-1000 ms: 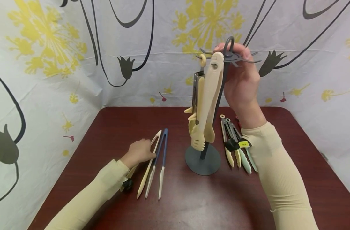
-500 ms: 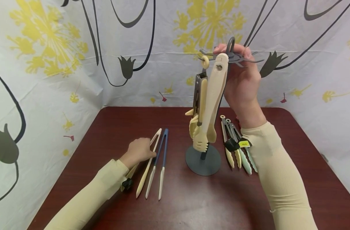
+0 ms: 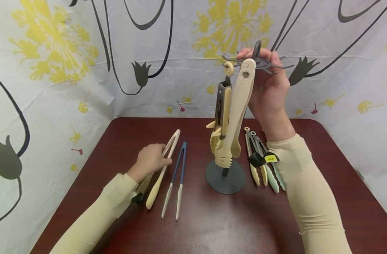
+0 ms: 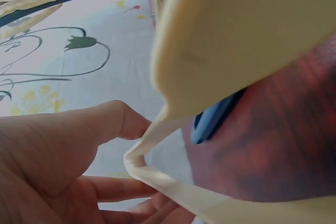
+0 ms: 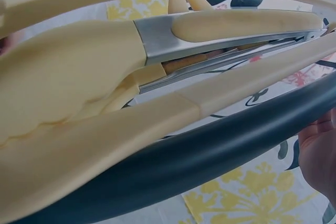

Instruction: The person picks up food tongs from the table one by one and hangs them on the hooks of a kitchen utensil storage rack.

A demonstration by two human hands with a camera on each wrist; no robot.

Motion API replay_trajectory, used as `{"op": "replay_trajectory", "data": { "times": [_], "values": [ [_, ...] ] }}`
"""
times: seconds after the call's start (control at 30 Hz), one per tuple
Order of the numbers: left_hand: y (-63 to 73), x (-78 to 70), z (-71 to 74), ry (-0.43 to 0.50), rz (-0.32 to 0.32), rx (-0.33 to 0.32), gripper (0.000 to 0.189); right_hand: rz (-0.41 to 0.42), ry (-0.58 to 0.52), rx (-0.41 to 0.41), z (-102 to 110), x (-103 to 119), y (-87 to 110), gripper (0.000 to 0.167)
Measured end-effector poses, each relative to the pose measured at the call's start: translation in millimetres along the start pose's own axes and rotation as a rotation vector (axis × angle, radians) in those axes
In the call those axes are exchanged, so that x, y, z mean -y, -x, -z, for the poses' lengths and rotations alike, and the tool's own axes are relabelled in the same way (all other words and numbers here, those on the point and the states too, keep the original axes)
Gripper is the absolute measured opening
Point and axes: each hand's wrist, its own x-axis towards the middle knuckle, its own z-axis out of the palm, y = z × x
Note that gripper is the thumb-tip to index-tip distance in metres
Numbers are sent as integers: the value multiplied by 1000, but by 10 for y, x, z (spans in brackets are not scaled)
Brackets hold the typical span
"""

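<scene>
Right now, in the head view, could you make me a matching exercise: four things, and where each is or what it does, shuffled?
1. Blue-handled tongs
2. Left hand
3. Right hand
4. Mint-tipped tongs

A. holding the dark stand near its top hooks
B. on the table, to the right of the stand's base
C. pinching cream tongs
D. on the table, left of the stand's base

Pairs: 1-D, 2-C, 3-A, 4-B
</scene>
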Motion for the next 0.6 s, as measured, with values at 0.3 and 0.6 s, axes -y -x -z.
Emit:
{"op": "replay_trajectory", "data": {
  "times": [0.3, 0.6],
  "values": [
    [-8, -96, 262, 102, -32, -178, 67, -29, 40, 59, 7, 23, 38, 63],
    [-3, -304, 526, 163, -106, -338, 63, -62, 5, 83, -46, 47, 64, 59]
  ]
}}
